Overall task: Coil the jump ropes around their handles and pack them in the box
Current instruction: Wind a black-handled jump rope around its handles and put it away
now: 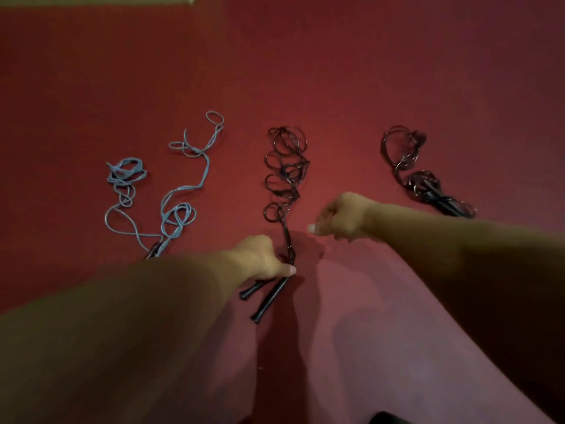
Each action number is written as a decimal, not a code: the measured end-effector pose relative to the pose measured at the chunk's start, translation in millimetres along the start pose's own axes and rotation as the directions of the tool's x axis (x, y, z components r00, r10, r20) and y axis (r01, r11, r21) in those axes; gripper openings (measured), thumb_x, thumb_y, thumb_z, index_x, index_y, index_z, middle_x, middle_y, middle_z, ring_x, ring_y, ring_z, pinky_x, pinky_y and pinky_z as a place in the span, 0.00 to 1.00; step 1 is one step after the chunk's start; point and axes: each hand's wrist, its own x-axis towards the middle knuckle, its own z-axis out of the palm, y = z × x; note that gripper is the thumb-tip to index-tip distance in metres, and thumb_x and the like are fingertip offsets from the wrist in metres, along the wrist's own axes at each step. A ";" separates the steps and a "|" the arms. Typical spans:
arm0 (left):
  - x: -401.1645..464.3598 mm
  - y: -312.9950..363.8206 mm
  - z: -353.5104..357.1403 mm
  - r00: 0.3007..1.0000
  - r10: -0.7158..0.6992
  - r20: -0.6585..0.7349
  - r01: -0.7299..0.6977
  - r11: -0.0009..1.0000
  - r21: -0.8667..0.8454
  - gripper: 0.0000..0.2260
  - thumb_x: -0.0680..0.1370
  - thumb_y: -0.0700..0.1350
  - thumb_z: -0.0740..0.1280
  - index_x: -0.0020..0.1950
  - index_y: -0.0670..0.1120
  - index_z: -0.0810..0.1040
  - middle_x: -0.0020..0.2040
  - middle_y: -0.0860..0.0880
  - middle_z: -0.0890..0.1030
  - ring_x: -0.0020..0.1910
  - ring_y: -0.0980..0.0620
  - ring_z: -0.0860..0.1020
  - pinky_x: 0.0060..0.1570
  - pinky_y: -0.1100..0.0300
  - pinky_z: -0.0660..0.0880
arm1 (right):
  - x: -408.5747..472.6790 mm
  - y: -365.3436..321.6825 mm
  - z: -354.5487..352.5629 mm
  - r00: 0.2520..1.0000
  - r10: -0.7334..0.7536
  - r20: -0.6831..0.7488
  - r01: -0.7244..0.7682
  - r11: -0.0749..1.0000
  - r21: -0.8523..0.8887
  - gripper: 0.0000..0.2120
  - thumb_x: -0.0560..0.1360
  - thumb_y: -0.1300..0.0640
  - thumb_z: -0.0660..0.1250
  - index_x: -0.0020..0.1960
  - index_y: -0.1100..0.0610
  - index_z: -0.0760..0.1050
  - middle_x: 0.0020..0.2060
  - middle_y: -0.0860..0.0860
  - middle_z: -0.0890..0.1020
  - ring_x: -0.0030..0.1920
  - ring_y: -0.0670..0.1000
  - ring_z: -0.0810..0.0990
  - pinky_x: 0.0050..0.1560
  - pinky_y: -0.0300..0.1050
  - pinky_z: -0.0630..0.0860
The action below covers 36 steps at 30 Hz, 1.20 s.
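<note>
Black jump rope (286, 172) lay coiled on the red floor (336, 71), its handles (269, 296) under the left hand (260, 255), whose fingers gripped them. The right hand (339, 217) hovered beside the cord, fingers curled, seemingly empty.

Carpeted indoor floor — most likely a room in a home or a gym

Red carpet (336, 71) spreads beyond the fingertips (312, 228) in every direction — a pale yellow-green strip (91, 0) borders its far edge.
</note>
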 end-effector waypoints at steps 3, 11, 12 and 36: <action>4.4 -7.6 33.8 0.999 -0.020 0.046 0.017 0.998 0.061 0.26 0.65 0.66 0.73 0.48 0.47 0.72 0.48 0.47 0.79 0.46 0.45 0.78 0.42 0.57 0.73 | 11.2 17.6 34.9 0.998 0.018 0.052 -0.017 1.000 -0.013 0.18 0.71 0.46 0.74 0.44 0.62 0.82 0.34 0.57 0.80 0.32 0.55 0.74 0.33 0.44 0.74; -12.5 -8.8 70.0 0.999 -0.006 -0.038 0.013 0.983 0.186 0.14 0.75 0.44 0.64 0.59 0.45 0.76 0.59 0.44 0.79 0.58 0.42 0.79 0.54 0.53 0.77 | 2.1 22.7 57.0 0.992 0.091 0.089 -0.074 0.982 -0.172 0.18 0.78 0.49 0.64 0.49 0.64 0.82 0.42 0.60 0.84 0.38 0.56 0.78 0.38 0.45 0.77; -15.3 -10.2 65.9 1.000 -0.003 -0.005 0.003 0.984 0.180 0.14 0.74 0.44 0.64 0.59 0.44 0.76 0.59 0.44 0.79 0.57 0.42 0.79 0.53 0.53 0.77 | 0.0 18.6 54.3 0.992 0.089 0.090 -0.071 0.979 -0.192 0.17 0.78 0.50 0.64 0.52 0.63 0.81 0.45 0.59 0.84 0.38 0.55 0.78 0.37 0.44 0.76; -319.1 -11.1 -197.7 0.901 0.057 -0.429 -0.433 0.091 -0.897 0.05 0.77 0.33 0.61 0.47 0.41 0.75 0.38 0.42 0.77 0.30 0.51 0.76 0.29 0.63 0.72 | -239.5 -195.5 -38.9 0.885 -0.081 -0.459 0.400 0.638 0.658 0.16 0.80 0.45 0.61 0.42 0.58 0.70 0.25 0.50 0.66 0.24 0.49 0.62 0.31 0.44 0.68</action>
